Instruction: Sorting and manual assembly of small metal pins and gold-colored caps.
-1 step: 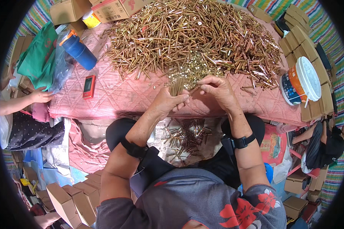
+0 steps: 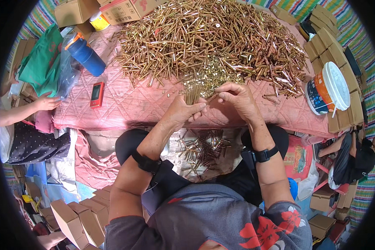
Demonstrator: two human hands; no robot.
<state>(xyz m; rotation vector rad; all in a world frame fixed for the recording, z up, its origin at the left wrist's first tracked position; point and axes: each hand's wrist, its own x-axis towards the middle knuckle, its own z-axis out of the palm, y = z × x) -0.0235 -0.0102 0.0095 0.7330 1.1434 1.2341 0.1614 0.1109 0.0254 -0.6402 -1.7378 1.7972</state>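
My left hand (image 2: 183,110) is closed around an upright bundle of thin, brass-coloured bolts (image 2: 192,95). To its right, my right hand (image 2: 236,98) pinches with thumb and forefinger what looks like one thin bolt (image 2: 213,99), partly hidden by the fingers. Just beyond both hands lies a scatter of small gold-coloured nuts or washers (image 2: 221,75). Behind these a wide heap of long brass-coloured bolts (image 2: 208,33) covers the far part of the padded pink table cover (image 2: 133,108). More bolts (image 2: 204,148) lie on pale cloth between my knees.
On the left stand a blue bottle (image 2: 85,56) and a red handheld device (image 2: 97,95). A co-worker's hand (image 2: 46,102) rests near a green bag (image 2: 41,62). At right are a white-lidded bucket (image 2: 327,89) and cardboard boxes (image 2: 354,108). More boxes (image 2: 77,221) lie lower left.
The co-worker's hand at the left has shifted very slightly beside the green bag. My own hands have not visibly moved.
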